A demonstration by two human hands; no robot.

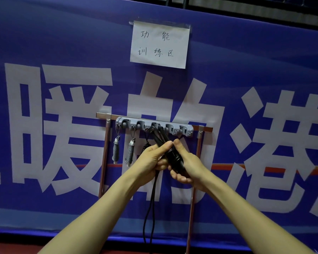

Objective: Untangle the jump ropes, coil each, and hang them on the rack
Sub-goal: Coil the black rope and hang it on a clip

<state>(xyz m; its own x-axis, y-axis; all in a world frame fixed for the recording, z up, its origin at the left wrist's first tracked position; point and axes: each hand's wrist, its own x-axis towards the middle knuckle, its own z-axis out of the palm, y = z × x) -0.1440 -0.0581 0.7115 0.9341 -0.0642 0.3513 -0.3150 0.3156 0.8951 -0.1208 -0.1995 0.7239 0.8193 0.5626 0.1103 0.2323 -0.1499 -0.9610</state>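
Rope (173, 156), black, sits just below the rack's (145, 121) middle. The left grip (152, 159) and right grip (188, 166) are both clamped on its bundled handles. Its cord dangles loose under the rack, uncoiled. Best to wind that slack into tight loops first, then lift it onto a free hook. The rack holds 2 grey coils (116, 150) at its left end and 1 black coil (146, 144) beside them.

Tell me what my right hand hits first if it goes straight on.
The right hand would probably meet the rack, just above the handles it grips; depth is unclear.
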